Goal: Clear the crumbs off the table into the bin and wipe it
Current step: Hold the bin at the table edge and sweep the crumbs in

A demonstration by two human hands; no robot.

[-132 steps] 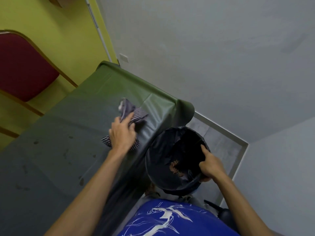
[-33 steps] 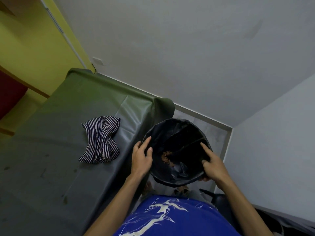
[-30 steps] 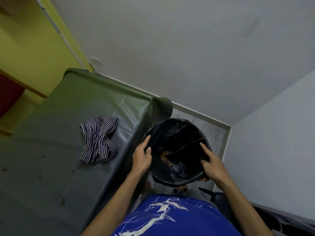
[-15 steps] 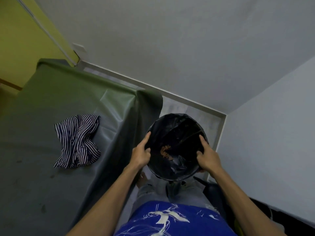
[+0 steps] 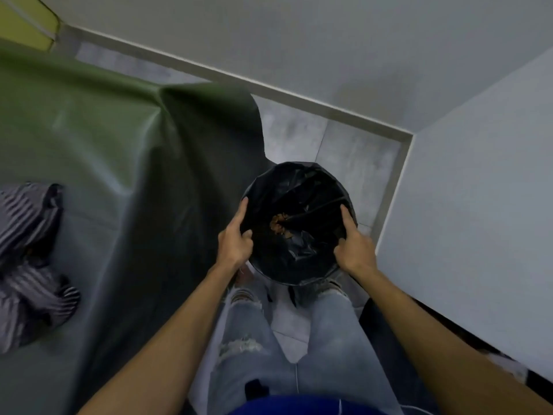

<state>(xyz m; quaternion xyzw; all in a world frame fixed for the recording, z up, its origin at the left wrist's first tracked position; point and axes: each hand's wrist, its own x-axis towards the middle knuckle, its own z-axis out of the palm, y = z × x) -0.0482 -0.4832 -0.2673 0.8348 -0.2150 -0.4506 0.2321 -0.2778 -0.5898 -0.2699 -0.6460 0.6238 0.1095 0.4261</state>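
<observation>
Two hands curled round the rim of the bin (image 5: 299,170), left hand (image 5: 235,245) and right hand (image 5: 354,253) on opposite sides, crumbs (image 5: 278,224) inside, bin just beside the desk (image 5: 104,145) corner, striped cloth (image 5: 27,259) on the desk

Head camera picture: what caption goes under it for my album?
The left hand and right hand grip the bin, crumbs inside, beside the table with its striped cloth.

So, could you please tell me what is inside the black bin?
A crumpled black liner lines the bin, with a small heap of brown crumbs low down. The liner covers the bin's own walls and floor, and anything beneath its folds cannot be seen.
</observation>
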